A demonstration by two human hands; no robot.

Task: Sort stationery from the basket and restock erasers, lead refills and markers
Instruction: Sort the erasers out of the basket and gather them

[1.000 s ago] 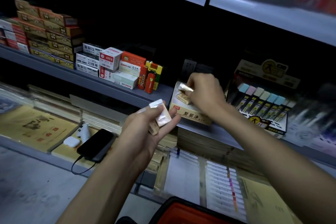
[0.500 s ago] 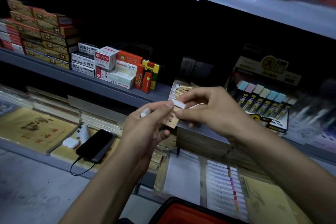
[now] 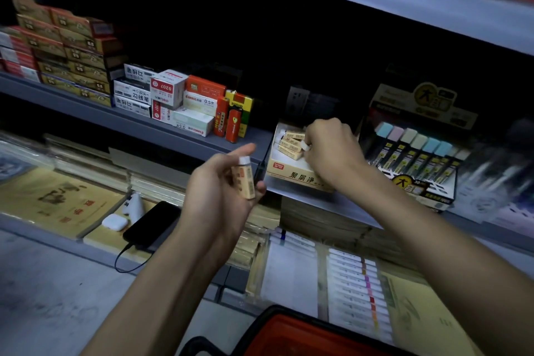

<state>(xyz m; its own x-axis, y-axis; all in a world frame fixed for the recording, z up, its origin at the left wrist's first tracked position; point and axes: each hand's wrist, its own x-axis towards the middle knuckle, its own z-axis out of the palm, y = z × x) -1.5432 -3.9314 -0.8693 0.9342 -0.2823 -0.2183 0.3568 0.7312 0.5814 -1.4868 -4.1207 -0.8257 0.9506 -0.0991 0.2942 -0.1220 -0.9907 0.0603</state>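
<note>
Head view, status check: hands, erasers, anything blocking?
Left hand holds a wrapped eraser. Right hand pinches a second eraser over the open eraser box. Nothing blocking the box.

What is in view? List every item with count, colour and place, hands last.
eraser: one, tan with white end, in left hand
boxed erasers: several, tan, in eraser box
eraser box: one, cream, open, middle shelf
lead refill display: one, black and yellow, right of eraser box
small boxes: many, white, orange, brown, middle shelf left
lighters: two, red, beside small boxes
phone: one, black, lower shelf
basket: one, red, bottom edge
left hand: one, grips eraser
right hand: one, pinches a boxed eraser
</note>
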